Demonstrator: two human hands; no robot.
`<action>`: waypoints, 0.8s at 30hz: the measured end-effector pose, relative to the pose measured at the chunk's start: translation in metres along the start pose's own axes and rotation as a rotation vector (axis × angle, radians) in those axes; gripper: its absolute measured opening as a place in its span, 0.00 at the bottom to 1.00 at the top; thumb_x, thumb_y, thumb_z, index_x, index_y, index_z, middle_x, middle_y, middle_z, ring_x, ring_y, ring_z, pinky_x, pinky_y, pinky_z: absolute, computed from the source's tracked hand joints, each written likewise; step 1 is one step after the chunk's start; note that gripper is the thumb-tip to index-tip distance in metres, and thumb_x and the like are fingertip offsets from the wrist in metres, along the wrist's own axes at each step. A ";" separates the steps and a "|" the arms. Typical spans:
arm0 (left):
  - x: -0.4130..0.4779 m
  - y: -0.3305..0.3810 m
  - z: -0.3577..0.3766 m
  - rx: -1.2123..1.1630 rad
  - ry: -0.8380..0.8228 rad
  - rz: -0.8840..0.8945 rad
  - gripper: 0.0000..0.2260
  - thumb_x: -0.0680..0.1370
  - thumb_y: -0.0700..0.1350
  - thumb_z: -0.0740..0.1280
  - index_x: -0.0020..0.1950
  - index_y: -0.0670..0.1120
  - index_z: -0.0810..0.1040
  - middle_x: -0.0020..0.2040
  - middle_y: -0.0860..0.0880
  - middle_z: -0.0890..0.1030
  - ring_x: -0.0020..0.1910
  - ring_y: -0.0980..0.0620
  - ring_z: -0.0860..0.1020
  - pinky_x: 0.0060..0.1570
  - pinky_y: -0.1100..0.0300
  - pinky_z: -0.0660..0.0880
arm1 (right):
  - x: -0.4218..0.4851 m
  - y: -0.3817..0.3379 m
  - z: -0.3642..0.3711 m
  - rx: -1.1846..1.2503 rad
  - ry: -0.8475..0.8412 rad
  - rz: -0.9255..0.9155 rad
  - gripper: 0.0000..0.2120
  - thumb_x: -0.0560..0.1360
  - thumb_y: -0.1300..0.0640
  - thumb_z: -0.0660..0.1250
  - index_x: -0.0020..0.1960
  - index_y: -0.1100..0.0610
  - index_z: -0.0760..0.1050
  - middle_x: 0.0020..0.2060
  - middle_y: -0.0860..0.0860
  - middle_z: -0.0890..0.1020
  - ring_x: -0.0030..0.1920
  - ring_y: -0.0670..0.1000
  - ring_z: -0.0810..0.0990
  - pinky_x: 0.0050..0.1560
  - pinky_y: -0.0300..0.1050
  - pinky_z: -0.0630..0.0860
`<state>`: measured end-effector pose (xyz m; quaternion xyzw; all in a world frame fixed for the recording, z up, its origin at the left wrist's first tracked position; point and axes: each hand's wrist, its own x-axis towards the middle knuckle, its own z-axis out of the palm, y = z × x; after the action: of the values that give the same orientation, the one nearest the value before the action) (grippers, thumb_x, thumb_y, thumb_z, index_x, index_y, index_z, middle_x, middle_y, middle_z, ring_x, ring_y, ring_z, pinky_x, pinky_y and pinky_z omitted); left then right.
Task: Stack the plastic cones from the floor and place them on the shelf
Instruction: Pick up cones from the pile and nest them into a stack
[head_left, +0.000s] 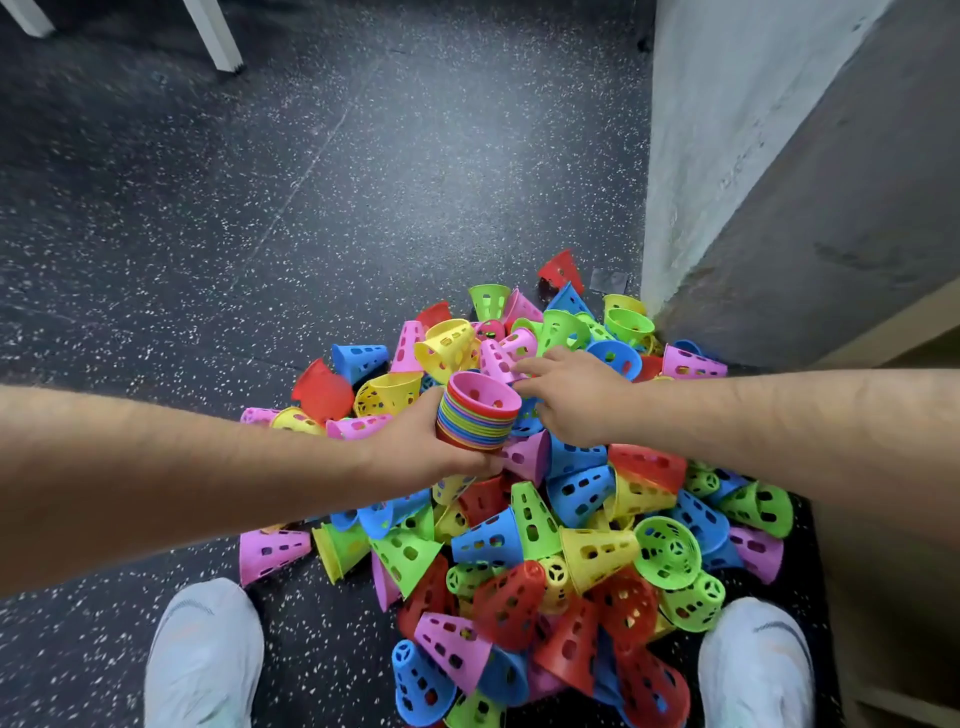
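- Plastic cones (545, 545), perforated and in pink, yellow, green, blue and red, lie in a loose pile on the dark speckled floor (260, 208). The pile runs from between the person's feet to the foot of the grey wall (753, 156) at far right.
- A stack of nested cones (480, 415), wide ends up and a pink one innermost, is held above the middle of the pile. Only its banded rims show; its lower part is hidden in the left hand (421, 447), whose fingers are curled round it.
- The right hand (576, 400) reaches just past the stack, forefinger and thumb stretched to a pink cone (501, 353) lying on its side. Their tips are at it, but blur hides whether they pinch it.
- Both forearms cover parts of the pile.
- Two pale shoes, the left shoe (205, 660) and right shoe (756, 665), are cut off by the near edge.
- White furniture legs (213, 31) at far left are cut off at the top.
- A tan board (893, 322) at right beside the wall is only partly in view; I cannot tell what it belongs to.
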<state>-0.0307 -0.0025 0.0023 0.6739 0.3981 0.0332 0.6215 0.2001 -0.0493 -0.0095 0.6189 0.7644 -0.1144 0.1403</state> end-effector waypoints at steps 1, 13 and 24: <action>-0.001 0.001 0.000 0.000 0.000 0.002 0.27 0.69 0.39 0.82 0.63 0.49 0.74 0.47 0.49 0.86 0.44 0.55 0.84 0.43 0.62 0.79 | 0.000 0.000 -0.001 -0.001 0.035 -0.009 0.23 0.80 0.55 0.58 0.75 0.52 0.68 0.76 0.50 0.66 0.67 0.56 0.69 0.67 0.51 0.69; -0.021 0.002 0.003 0.036 0.073 -0.024 0.31 0.69 0.39 0.82 0.66 0.49 0.71 0.52 0.45 0.85 0.44 0.56 0.84 0.43 0.62 0.81 | -0.033 0.008 -0.034 0.513 0.490 0.154 0.37 0.66 0.39 0.78 0.67 0.57 0.71 0.59 0.49 0.72 0.56 0.45 0.70 0.63 0.41 0.68; -0.032 0.003 0.021 0.058 0.078 0.052 0.26 0.70 0.35 0.80 0.59 0.55 0.72 0.48 0.47 0.84 0.40 0.56 0.83 0.43 0.58 0.82 | -0.071 -0.028 -0.040 0.677 0.491 0.116 0.24 0.76 0.35 0.64 0.62 0.51 0.72 0.52 0.45 0.77 0.52 0.46 0.75 0.55 0.42 0.72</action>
<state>-0.0396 -0.0377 0.0148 0.6999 0.4053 0.0638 0.5846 0.1838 -0.1058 0.0533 0.6808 0.6583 -0.1999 -0.2511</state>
